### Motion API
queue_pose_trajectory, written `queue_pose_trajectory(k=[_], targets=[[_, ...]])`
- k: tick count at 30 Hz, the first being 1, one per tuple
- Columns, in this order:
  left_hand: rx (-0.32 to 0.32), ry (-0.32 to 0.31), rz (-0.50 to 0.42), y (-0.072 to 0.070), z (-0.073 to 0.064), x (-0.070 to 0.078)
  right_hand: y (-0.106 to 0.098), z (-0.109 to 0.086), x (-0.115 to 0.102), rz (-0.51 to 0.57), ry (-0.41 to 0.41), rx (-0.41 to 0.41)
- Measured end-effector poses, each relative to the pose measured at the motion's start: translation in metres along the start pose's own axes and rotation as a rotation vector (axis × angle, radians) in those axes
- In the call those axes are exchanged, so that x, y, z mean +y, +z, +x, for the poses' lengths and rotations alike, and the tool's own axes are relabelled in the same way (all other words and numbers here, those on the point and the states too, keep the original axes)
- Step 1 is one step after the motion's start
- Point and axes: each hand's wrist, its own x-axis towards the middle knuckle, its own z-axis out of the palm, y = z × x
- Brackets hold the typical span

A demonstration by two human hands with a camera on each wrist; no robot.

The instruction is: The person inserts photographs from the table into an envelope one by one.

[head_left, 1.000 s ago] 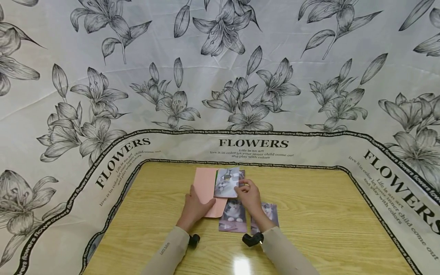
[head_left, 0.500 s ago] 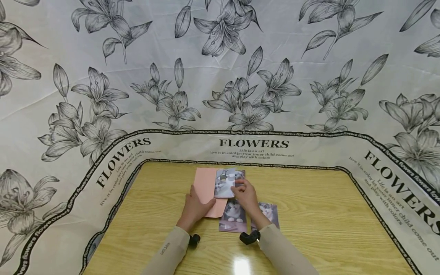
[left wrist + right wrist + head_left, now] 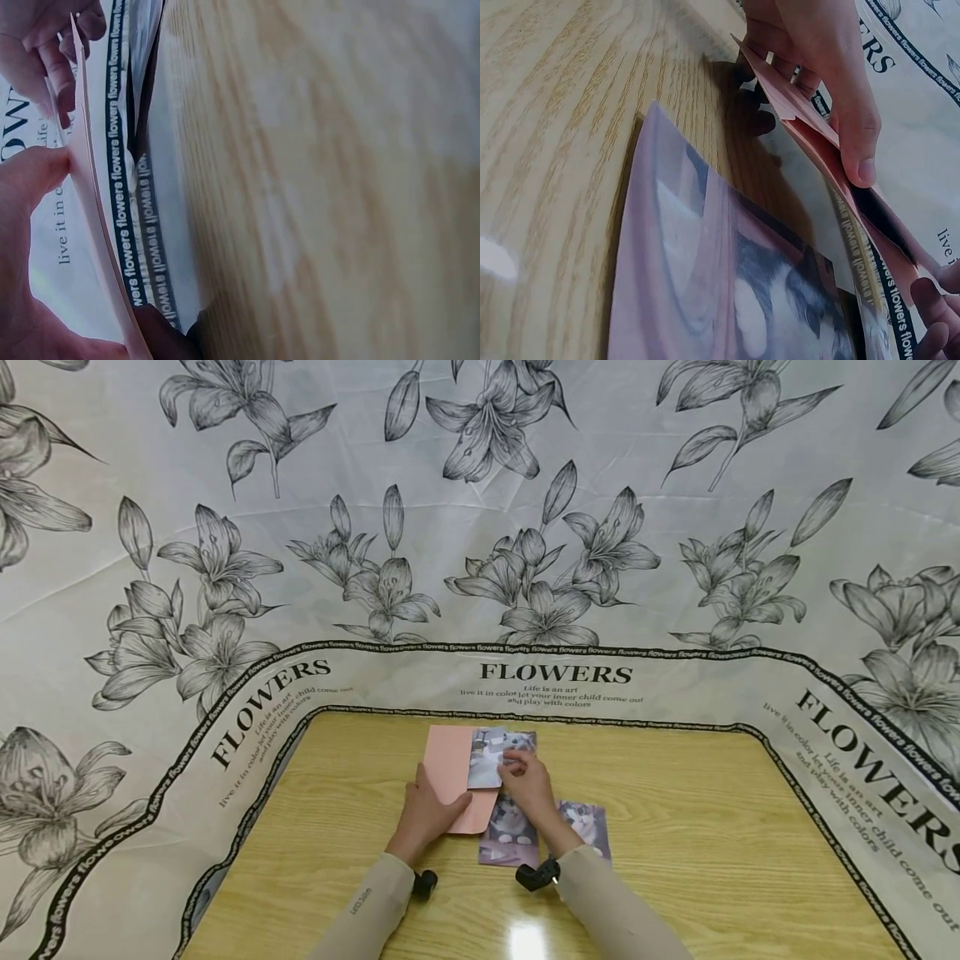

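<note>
My left hand point(image 3: 427, 814) grips a pink envelope point(image 3: 447, 760), thumb on its face and fingers behind it, as the left wrist view shows. The envelope is tilted up from the table, its open side to the right. Partly inside that opening is a pale photo card point(image 3: 483, 760). My right hand point(image 3: 531, 785) pinches the card's right edge between thumb and fingertips. In the right wrist view, the left thumb presses near the envelope's mouth point(image 3: 817, 150), whose inside looks dark. The card's left part is hidden within the envelope.
On the wooden table point(image 3: 712, 827) lie a cat photo point(image 3: 510, 831) below the envelope and another point(image 3: 588, 822) to its right, partly under the right forearm. A third photo point(image 3: 522, 741) shows behind the right fingers. Flower-printed cloth point(image 3: 555, 685) borders the table's back and sides.
My right hand has moved left, and the photo card has slid further into the pink envelope, so less of it shows. The left hand and the envelope have stayed in place.
</note>
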Motion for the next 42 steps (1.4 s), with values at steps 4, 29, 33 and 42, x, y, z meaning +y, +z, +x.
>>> queue_pose_trajectory(k=[4,29,33,42], targets=[[-0.002,-0.003,0.009,0.000,0.001,0.000,0.004,0.002,-0.001,0.006,0.002,-0.011],[0.009,0.008,0.012,0.000,0.001,0.000,0.031,0.010,-0.005,-0.149,-0.051,0.004],[0.018,0.021,0.010,0.000,0.002,0.000,0.038,0.012,-0.005,-0.235,-0.094,0.043],[0.036,0.035,0.010,0.000,0.003,0.000,0.047,0.013,-0.006,-0.321,-0.184,0.067]])
